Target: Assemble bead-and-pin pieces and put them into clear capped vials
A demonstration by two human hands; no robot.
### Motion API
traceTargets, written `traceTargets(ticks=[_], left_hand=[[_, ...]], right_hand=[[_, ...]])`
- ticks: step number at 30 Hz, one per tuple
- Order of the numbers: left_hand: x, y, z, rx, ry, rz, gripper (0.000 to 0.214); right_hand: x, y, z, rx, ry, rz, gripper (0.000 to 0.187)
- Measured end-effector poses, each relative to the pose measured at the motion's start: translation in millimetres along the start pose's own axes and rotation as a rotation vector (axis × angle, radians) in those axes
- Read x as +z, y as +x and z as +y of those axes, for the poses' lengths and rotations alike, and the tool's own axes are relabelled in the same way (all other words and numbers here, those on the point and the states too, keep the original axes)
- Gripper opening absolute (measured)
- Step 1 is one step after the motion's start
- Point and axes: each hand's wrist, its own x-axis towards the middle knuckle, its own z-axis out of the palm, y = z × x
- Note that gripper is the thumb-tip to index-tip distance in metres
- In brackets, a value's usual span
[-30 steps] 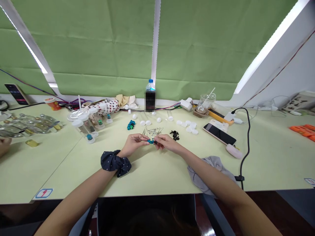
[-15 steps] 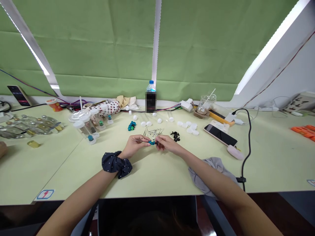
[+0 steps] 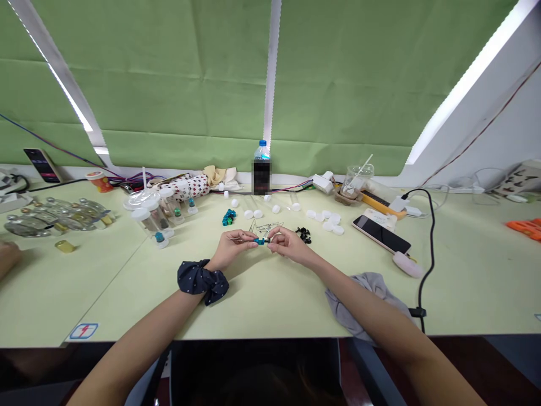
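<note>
hands: left hand (image 3: 234, 248) and right hand (image 3: 291, 246) close together, fingertips pinching a teal bead (image 3: 261, 241) between them
bead: held over the tabletop (image 3: 270, 307), just before a pile of metal pins (image 3: 264, 228)
nearby: black beads (image 3: 303, 235) beyond the right hand

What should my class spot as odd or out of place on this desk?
A dark pixelated block covers the middle of the water bottle, hiding whatever is there. A grey cloth also lies crumpled under the right forearm, rather than spread flat.
</note>
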Motion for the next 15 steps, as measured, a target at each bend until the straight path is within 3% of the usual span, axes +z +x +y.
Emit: traceTargets(ticks=[15], left_hand=[[-0.6, 1.1, -0.7, 0.005, -0.003, 0.005, 0.017]], right_hand=[[1.2, -0.7, -1.1, 0.047, -0.064, -0.017, 0.037]])
